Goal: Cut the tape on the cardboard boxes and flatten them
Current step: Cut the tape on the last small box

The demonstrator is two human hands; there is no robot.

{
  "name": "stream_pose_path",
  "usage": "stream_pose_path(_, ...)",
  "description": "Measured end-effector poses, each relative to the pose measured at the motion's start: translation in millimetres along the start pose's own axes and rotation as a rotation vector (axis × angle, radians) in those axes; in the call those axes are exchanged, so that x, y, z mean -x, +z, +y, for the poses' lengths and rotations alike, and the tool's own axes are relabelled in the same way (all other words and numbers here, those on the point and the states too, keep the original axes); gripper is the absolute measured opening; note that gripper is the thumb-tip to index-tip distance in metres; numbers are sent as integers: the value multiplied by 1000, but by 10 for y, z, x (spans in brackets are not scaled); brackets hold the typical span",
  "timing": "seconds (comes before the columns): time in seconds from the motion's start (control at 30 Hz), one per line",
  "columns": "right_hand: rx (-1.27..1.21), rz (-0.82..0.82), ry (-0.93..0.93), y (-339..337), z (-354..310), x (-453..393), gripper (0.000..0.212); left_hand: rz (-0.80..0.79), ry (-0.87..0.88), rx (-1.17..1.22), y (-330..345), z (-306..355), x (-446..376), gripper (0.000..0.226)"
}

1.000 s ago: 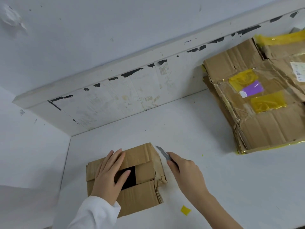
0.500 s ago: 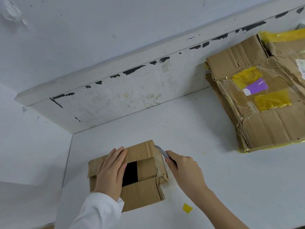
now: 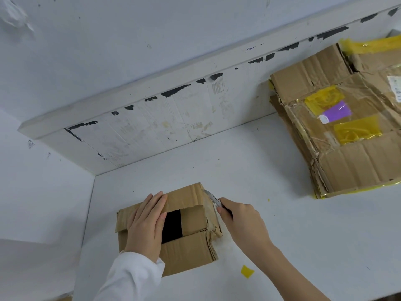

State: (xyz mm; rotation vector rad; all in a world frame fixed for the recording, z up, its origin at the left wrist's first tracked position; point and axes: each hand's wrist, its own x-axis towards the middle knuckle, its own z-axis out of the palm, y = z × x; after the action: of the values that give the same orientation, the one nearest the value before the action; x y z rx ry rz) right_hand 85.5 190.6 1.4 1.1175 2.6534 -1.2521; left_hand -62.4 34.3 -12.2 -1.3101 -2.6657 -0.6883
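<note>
Head view: right hand (image 3: 240, 222) grips knife (image 3: 213, 198) pointing up-left; left hand (image 3: 147, 222) flat on box (image 3: 191, 246).

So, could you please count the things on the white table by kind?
Standing cardboard box: 1
Stack of flattened cardboard: 1, sheets uncountable
Utility knife: 1
Loose yellow tape scrap: 1
Total: 4
</note>
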Motion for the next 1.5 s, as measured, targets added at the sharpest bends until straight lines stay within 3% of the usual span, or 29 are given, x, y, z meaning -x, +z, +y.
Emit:
stream_pose_path(0.33,110,42,15,33,-24,30,24,-11,-25,23,-20,0,15,84)
stream_pose_path(0.53,250,44,0,132,-19,134,15,-10,-76,23,-19,34,34,41)
stream_pose_path(0.67,335,56,-32,140,-15,156,24,-1,-75,23,-45,55,58,48)
stream_pose_path(0.8,378,71,-60,135,11,216,28,-6,-96,29,-37,52,75,39)
stream_pose_path(0.93,384,21,-74,132,5,237,15,-17,-111,40,-37,60,58,39)
stream_pose_path(1.03,377,-28,-92,210,-50,283,20,-24,-136,66,-49,56,35,32)
stream_pose_path(1.2,272,60,-39,132,-4,279,18,-25,-140,78,-61,73,34,39)
stream_pose_path(1.5,304,132,-62,146,-76,303,27,59,-173,54,-42,101,1,25)
